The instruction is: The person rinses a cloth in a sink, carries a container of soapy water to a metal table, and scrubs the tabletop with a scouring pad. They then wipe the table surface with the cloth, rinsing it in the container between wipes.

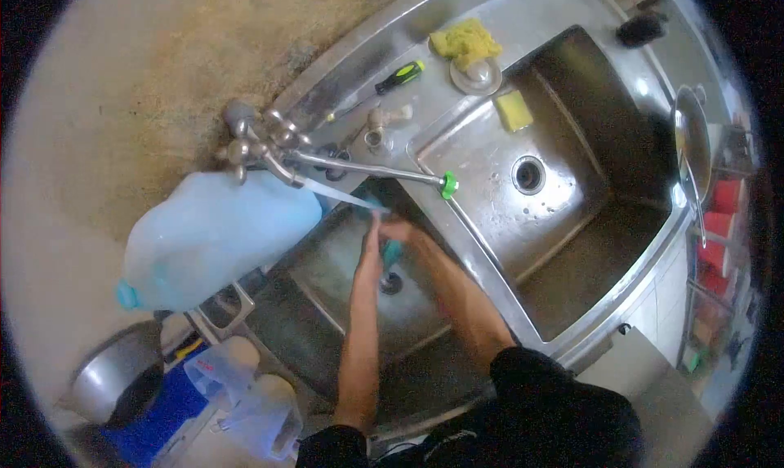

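Observation:
Both hands are close together over the left sink basin (327, 260), below a stream of water (343, 195) that runs from the faucet (282, 170). My right hand (398, 229) is curled around a teal item (393, 252), whose kind I cannot make out; some teal shows above and below the hands. My left hand (375, 229) is edge-on against the right one, and its fingers are smeared by motion. Under the hands is the drain (391, 283) of this basin.
A long spout with a green tip (448, 184) reaches over the divider. The right basin (563, 223) holds a yellow sponge (513, 111). A screwdriver (400, 77) and a yellow cloth (469, 42) lie on the rear ledge. A large plastic jug (220, 231) stands left, near a metal bowl (114, 370).

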Demonstrator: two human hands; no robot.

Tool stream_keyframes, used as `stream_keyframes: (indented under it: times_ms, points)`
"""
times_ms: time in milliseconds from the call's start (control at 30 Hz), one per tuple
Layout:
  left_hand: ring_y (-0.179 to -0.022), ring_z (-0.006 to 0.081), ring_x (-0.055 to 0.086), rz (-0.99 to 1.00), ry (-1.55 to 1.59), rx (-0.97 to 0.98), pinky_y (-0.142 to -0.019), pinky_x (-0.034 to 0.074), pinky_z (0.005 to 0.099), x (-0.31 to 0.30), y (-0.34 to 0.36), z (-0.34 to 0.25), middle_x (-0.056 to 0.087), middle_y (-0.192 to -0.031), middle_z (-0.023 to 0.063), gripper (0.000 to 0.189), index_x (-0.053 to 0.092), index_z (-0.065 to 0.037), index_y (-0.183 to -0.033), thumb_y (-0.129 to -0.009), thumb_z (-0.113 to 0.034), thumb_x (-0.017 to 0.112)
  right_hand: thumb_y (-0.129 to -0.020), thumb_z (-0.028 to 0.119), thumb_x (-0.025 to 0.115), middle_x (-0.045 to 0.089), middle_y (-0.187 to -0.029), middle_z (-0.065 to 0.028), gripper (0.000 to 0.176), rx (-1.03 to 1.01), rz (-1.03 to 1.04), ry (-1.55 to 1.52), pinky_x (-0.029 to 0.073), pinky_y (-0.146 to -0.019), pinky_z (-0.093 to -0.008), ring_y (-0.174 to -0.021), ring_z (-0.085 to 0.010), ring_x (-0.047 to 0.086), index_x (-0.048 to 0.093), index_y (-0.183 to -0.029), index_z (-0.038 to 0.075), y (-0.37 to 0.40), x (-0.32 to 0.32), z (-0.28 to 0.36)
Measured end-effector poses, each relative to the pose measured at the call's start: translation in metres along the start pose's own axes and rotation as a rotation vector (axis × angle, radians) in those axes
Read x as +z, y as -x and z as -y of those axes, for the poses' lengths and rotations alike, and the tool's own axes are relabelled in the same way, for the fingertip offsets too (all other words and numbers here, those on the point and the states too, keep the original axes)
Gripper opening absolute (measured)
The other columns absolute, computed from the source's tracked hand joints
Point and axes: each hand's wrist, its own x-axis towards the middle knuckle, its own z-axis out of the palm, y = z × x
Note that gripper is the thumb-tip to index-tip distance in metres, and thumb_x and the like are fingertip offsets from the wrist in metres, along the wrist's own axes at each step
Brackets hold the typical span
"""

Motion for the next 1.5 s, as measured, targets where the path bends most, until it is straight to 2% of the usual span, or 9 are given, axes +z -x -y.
stream_keyframes:
  times_ms: [400,633,833,967,1100,1200,1267,1300,1500]
  points:
    - [-0.119,0.0253,0.053,0.14,-0.187,0.043,-0.102,0.041,0.0411,0.022,-0.046,0.016,0.057,-0.13,0.0086,0.056,0.052,-0.005,-0.134,-0.095,-0.044,0.059,-0.095,0.02,0.05,0.063,-0.114,-0.0293,0.034,0.404,-0.039,0.205,0.05,-0.092,-0.051,-0.107,-0.0425,0.062,0.058,-0.116,-0.004,0.056,-0.018,0.07]
    - [-0.126,0.0247,0.046,0.074,-0.402,0.195,-0.106,0.036,0.0419,0.04,-0.089,-0.01,0.05,-0.138,0.0081,0.058,0.046,-0.009,-0.14,-0.095,-0.044,0.057,-0.089,0.015,0.056,0.066,-0.1,-0.0311,0.031,0.057,-0.109,0.536,0.056,-0.077,-0.0499,-0.095,-0.0409,0.067,0.06,-0.108,-0.009,0.077,-0.015,0.069]
    - [-0.131,0.0242,0.041,0.131,-0.392,0.152,-0.109,0.032,0.0425,0.017,-0.095,0.001,0.045,-0.144,0.0077,0.06,0.041,-0.012,-0.145,-0.096,-0.043,0.056,-0.084,0.01,0.059,0.064,-0.104,-0.0284,0.037,0.251,0.165,0.638,0.051,-0.089,-0.0494,-0.102,-0.0402,0.064,0.056,-0.115,-0.009,0.102,-0.005,0.065]
    - [-0.135,0.0238,0.037,0.223,-0.366,0.033,-0.112,0.029,0.043,-0.026,-0.089,0.006,0.041,-0.148,0.0074,0.062,0.038,-0.013,-0.148,-0.096,-0.043,0.055,-0.084,0.011,0.061,0.057,-0.123,-0.028,0.048,0.307,-0.332,-0.099,0.041,-0.105,-0.0469,-0.121,-0.0431,0.052,0.049,-0.129,0.001,0.05,0.002,0.036]
    - [-0.139,0.0235,0.033,0.229,-0.346,0.059,-0.114,0.027,0.0434,-0.064,-0.092,0.02,0.037,-0.152,0.0071,0.064,0.034,-0.015,-0.151,-0.097,-0.042,0.054,-0.087,0.019,0.061,0.058,-0.124,-0.0255,0.047,0.191,-0.73,0.116,0.042,-0.104,-0.0452,-0.117,-0.0398,0.055,0.049,-0.128,-0.001,-0.01,0.065,-0.057]
    - [-0.146,0.0279,0.023,0.158,-0.757,0.273,-0.118,0.02,0.0393,-0.032,-0.056,-0.003,0.025,-0.158,0.0198,0.069,0.036,-0.003,-0.149,-0.095,-0.042,0.054,-0.102,0.036,0.041,0.062,-0.121,-0.0194,0.048,0.388,-0.277,-0.461,0.048,-0.088,-0.0443,-0.105,-0.0328,0.061,0.053,-0.133,0.002,-0.017,0.09,-0.057]
    - [-0.14,0.0324,0.034,0.286,-0.939,0.445,-0.115,0.025,0.043,-0.035,-0.05,-0.013,0.039,-0.149,0.0221,0.067,0.043,0.0,-0.143,-0.089,-0.034,0.063,-0.099,0.048,0.048,0.057,-0.132,-0.0119,0.058,0.331,-0.247,-1.891,0.047,-0.1,-0.041,-0.119,-0.028,0.055,0.048,-0.136,0.003,0.003,0.079,-0.056]
    - [-0.137,0.0351,0.037,0.305,-1.059,0.499,-0.114,0.028,0.0443,-0.036,-0.054,-0.011,0.042,-0.147,0.0238,0.061,0.046,0.0,-0.139,-0.089,-0.03,0.062,-0.1,0.056,0.043,0.058,-0.13,-0.0083,0.062,0.436,-0.432,-1.507,0.049,-0.097,-0.0397,-0.118,-0.0236,0.056,0.051,-0.136,0.006,0.024,0.036,0.022]
    - [-0.122,0.0479,0.052,0.154,-1.9,0.885,-0.102,0.043,0.052,-0.034,-0.095,0.053,0.053,-0.132,0.0316,0.038,0.059,0.002,-0.121,-0.086,-0.013,0.058,-0.1,0.053,0.046,0.058,-0.13,-0.0097,0.057,0.306,-0.062,-1.277,0.047,-0.1,-0.0385,-0.117,-0.0235,0.056,0.053,-0.134,0.007,-0.012,0.05,-0.041]
